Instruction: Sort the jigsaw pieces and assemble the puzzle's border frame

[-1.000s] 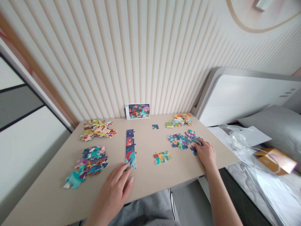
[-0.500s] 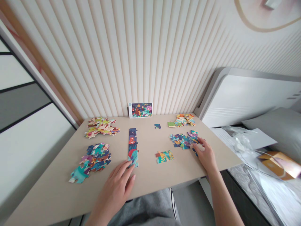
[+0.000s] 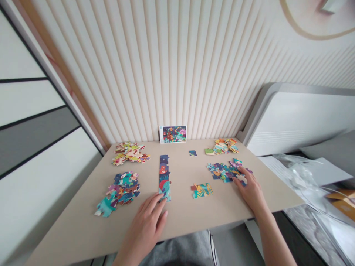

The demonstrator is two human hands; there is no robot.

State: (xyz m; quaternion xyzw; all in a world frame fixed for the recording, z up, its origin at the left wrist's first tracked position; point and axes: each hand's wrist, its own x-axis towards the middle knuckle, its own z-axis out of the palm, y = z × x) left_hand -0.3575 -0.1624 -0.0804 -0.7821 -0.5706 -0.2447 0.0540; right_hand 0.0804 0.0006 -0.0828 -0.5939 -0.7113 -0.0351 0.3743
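My left hand (image 3: 148, 221) lies with its fingers apart, fingertips resting at the lower end of a vertical strip of joined puzzle pieces (image 3: 164, 173). At the right, my right hand (image 3: 251, 188) has its thumb and fingers around a puzzle piece (image 3: 242, 179) beside a loose group of dark blue and purple pieces (image 3: 219, 170). Between the hands sits a small joined section (image 3: 201, 190) with yellow plants on teal. A single dark blue piece (image 3: 192, 153) lies farther back.
A picture card (image 3: 173, 134) stands against the ribbed wall. Piles of pieces lie at the back left (image 3: 130, 153), front left (image 3: 119, 193) and back right (image 3: 223, 146). Beyond the table's right edge are papers, clear plastic (image 3: 302, 170) and an orange box (image 3: 344, 203).
The camera view has shifted, so the table sits farther right and slightly lower. My right hand has moved slightly among the blue pieces; my left hand stays at the strip.
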